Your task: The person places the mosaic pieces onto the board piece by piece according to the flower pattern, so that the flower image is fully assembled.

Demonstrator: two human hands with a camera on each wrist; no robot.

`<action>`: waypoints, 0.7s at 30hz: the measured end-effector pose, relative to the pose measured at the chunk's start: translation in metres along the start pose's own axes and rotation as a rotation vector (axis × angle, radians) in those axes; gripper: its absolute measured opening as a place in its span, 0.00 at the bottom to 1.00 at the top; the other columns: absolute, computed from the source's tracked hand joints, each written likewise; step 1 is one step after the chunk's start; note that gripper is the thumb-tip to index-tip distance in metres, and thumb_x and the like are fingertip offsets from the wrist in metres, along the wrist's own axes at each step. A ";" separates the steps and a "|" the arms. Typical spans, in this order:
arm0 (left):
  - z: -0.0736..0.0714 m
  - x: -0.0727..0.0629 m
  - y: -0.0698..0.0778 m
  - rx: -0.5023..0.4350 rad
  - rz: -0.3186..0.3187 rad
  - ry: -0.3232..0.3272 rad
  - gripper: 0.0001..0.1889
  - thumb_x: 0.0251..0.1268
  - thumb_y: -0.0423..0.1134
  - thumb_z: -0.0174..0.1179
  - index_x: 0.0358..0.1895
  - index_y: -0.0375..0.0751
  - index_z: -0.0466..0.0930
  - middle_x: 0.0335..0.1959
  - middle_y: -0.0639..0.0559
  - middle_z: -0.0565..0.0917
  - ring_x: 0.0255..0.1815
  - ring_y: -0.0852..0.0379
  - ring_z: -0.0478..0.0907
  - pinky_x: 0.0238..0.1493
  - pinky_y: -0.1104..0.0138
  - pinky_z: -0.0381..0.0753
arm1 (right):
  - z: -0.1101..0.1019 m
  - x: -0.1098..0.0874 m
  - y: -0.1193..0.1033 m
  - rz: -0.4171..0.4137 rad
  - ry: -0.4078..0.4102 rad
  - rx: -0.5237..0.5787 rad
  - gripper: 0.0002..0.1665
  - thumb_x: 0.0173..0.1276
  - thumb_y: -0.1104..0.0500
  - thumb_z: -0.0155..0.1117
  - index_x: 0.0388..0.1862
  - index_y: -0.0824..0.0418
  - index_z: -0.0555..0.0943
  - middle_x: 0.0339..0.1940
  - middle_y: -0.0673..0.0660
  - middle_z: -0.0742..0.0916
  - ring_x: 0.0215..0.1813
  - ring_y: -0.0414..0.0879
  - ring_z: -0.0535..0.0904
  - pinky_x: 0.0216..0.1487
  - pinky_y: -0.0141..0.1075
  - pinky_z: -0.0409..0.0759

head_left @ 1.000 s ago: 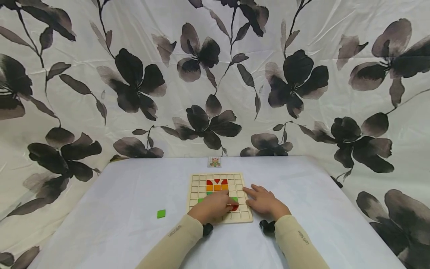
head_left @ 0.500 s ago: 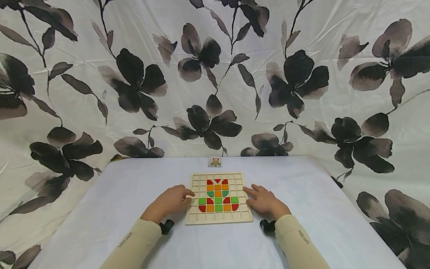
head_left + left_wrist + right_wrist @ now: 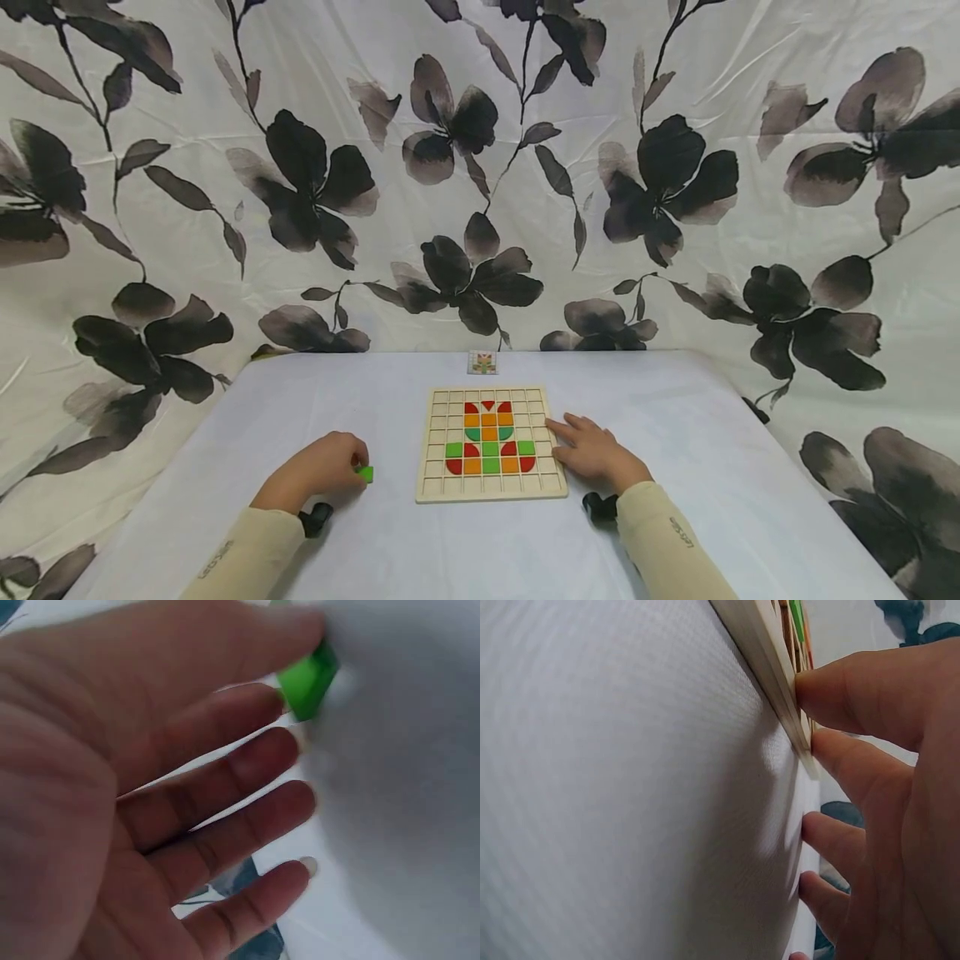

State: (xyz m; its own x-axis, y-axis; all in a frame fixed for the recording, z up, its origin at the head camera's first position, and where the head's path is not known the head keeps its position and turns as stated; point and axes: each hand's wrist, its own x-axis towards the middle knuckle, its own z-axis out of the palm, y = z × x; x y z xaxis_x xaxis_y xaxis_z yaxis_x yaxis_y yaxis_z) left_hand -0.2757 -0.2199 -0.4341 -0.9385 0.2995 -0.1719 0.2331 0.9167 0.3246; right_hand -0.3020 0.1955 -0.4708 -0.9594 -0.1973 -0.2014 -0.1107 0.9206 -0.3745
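My left hand (image 3: 318, 471) pinches a green square tile (image 3: 365, 474) just over the table, left of the board. In the left wrist view the thumb and forefinger hold that tile, while the other fingers stretch out beside it. A wooden grid board (image 3: 438, 487) lies flat in the middle, with red, orange and green tiles set in its cells. At its right edge rests my right hand (image 3: 596, 452); the right wrist view has thumb and forefinger touching the rim, with the remaining fingers relaxed toward the cloth.
A small patterned card (image 3: 482, 362) lies at the table's far edge, behind the board. The table (image 3: 300, 400) wears a white cloth. A floral curtain (image 3: 480, 167) hangs behind it.
The left hand has moved from over the board, past its left edge, to the green tile on the table and now pinches it. My right hand has stayed at the board's edge.
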 end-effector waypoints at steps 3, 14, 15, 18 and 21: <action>0.002 -0.001 0.000 -0.007 0.012 0.015 0.06 0.49 0.33 0.67 0.32 0.41 0.82 0.29 0.53 0.79 0.33 0.56 0.72 0.39 0.59 0.76 | -0.001 -0.001 0.000 0.003 0.000 0.001 0.33 0.70 0.45 0.53 0.74 0.43 0.64 0.78 0.59 0.62 0.78 0.61 0.52 0.72 0.65 0.48; 0.013 0.013 0.032 -0.042 0.020 0.047 0.08 0.50 0.36 0.69 0.34 0.45 0.81 0.30 0.56 0.79 0.31 0.58 0.71 0.36 0.63 0.75 | -0.001 -0.002 0.000 -0.005 0.004 0.014 0.33 0.70 0.45 0.53 0.74 0.42 0.64 0.77 0.58 0.63 0.78 0.60 0.52 0.73 0.65 0.48; 0.014 0.015 0.036 -0.047 0.030 0.050 0.08 0.50 0.37 0.69 0.34 0.46 0.82 0.30 0.57 0.79 0.31 0.58 0.71 0.36 0.63 0.75 | -0.001 -0.002 0.000 -0.005 0.003 0.012 0.33 0.70 0.45 0.53 0.74 0.43 0.64 0.77 0.58 0.63 0.78 0.60 0.52 0.73 0.65 0.48; 0.018 0.021 0.049 -0.069 0.063 0.052 0.08 0.52 0.40 0.70 0.36 0.47 0.83 0.30 0.59 0.79 0.32 0.59 0.72 0.38 0.64 0.75 | -0.001 -0.001 0.000 -0.008 0.003 0.008 0.33 0.70 0.46 0.53 0.74 0.43 0.64 0.77 0.59 0.63 0.78 0.61 0.52 0.72 0.65 0.48; 0.020 0.026 0.063 -0.097 0.111 0.054 0.10 0.52 0.42 0.71 0.37 0.46 0.84 0.30 0.59 0.79 0.34 0.59 0.72 0.39 0.64 0.75 | -0.002 -0.002 0.000 -0.006 0.007 0.008 0.33 0.71 0.46 0.53 0.74 0.43 0.64 0.77 0.59 0.62 0.78 0.61 0.52 0.73 0.65 0.48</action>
State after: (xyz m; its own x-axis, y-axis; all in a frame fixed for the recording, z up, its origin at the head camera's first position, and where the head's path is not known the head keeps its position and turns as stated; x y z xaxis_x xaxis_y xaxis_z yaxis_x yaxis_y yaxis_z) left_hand -0.2804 -0.1494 -0.4372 -0.9212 0.3807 -0.0799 0.3133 0.8479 0.4277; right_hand -0.3010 0.1971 -0.4684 -0.9605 -0.2002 -0.1932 -0.1142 0.9169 -0.3824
